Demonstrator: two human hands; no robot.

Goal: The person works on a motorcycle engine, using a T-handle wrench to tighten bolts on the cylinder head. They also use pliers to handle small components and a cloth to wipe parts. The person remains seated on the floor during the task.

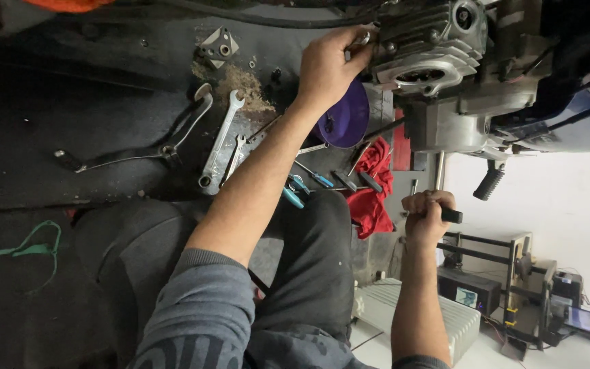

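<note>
My left hand (329,65) reaches up to the side of a grey finned motorcycle engine (431,55). Its fingers are pinched on a small shiny metal part (361,41) against the engine's edge. Lower down, my right hand (426,215) is closed around the black handle of a tool (451,216). The tool's metal shaft (439,171) runs up toward the underside of the engine. A purple bowl (346,116) sits just behind my left wrist.
On the dark floor lie combination wrenches (220,137), a bent lever (138,154), blue-handled screwdrivers (315,179) and a red rag (373,184). A green strap (25,249) lies apart. A black footpeg (489,183) sticks out beside the engine. A white ribbed unit (411,311) stands by my leg.
</note>
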